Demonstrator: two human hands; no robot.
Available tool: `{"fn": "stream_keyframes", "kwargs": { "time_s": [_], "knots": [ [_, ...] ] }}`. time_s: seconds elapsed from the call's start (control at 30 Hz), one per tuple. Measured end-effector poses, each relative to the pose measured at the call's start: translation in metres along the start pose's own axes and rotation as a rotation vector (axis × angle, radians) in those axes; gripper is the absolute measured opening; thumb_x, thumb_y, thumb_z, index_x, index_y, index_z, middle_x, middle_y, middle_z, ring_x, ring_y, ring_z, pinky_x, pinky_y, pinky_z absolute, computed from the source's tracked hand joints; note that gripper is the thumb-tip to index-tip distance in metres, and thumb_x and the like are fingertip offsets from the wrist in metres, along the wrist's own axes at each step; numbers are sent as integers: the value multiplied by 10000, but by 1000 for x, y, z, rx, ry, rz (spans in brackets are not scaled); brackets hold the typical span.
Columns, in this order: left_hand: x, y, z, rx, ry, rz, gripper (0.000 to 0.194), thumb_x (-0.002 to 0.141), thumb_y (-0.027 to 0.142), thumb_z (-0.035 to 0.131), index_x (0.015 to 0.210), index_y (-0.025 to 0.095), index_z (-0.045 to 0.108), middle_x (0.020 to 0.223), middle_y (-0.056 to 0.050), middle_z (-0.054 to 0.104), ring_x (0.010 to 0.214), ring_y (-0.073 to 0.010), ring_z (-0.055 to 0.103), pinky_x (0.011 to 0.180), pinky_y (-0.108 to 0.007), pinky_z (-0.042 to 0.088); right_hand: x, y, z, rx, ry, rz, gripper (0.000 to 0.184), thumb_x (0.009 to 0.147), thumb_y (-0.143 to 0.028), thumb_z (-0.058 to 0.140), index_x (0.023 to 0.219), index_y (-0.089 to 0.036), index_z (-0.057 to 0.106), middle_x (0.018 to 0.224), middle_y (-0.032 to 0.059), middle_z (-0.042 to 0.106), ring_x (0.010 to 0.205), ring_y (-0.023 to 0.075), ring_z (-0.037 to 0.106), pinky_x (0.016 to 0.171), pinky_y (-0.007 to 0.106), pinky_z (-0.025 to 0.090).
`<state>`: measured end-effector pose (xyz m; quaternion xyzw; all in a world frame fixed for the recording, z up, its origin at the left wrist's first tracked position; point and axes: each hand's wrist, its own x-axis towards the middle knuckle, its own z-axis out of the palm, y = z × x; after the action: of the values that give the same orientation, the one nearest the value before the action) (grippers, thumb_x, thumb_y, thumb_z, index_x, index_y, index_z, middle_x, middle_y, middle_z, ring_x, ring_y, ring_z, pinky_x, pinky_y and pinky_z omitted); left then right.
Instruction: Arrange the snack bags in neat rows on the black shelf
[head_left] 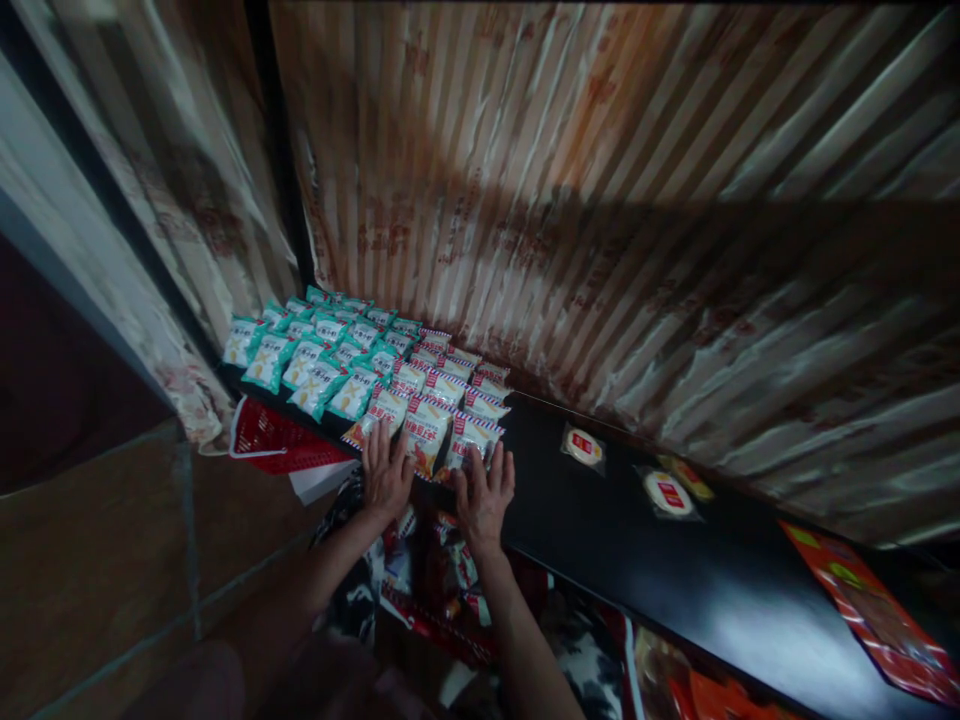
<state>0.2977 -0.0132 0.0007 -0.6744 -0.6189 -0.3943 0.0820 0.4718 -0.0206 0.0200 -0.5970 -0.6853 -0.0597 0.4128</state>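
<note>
Small white snack packets (425,432) with striped edges and red print lie in rows on a long black shelf (555,500). My left hand (387,474) rests on the front edge of these rows, fingers spread over a packet at the left. Against the front right packet (470,445) lies my right hand (484,495), its fingers apart too. Neither hand grips a packet. Teal-and-white packets (315,385) stand in several rows directly left of the striped ones.
Farther right on the shelf lie two round wrapped items (583,447), (669,494) and a long red-orange packet (870,610). Below the shelf, a red basket (439,628) holds mixed packets. Another red basket (281,440) sits at the left. A pleated curtain (480,200) hangs behind.
</note>
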Motion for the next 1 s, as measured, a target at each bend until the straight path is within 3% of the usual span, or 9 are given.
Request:
{"fn": "stream_keyframes", "kwargs": {
  "time_s": [0.27,0.4,0.73,1.0],
  "knots": [
    [13,-8,2,87,-181,195,695,864,491,498,1443,168,289,1526,-148,222,1420,-324,118,1127,-550,137,4,10,15,-144,13,-69,495,925,-404,429,1380,-212,399,1540,136,170,1384,343,178,998,562,338],
    [15,-6,6,88,-182,206,672,875,481,482,1439,166,297,1513,-134,266,1417,-313,142,1127,-539,141,2,14,19,-128,0,-44,532,931,-414,406,1425,-235,323,1546,129,140,1382,338,185,1005,567,336],
    [20,-5,11,111,-144,161,598,919,430,419,1437,157,295,1489,-91,337,1418,-270,157,1135,-483,153,3,15,18,-70,-33,-24,514,927,-440,400,1383,-202,382,1528,135,196,1380,313,211,1033,557,330],
    [19,-6,15,123,-134,177,589,919,433,421,1428,158,311,1482,-87,350,1417,-268,160,1134,-487,173,3,10,15,13,-61,43,583,919,-460,406,1425,-189,304,1519,159,221,1375,300,267,1037,524,360]
  ]
}}
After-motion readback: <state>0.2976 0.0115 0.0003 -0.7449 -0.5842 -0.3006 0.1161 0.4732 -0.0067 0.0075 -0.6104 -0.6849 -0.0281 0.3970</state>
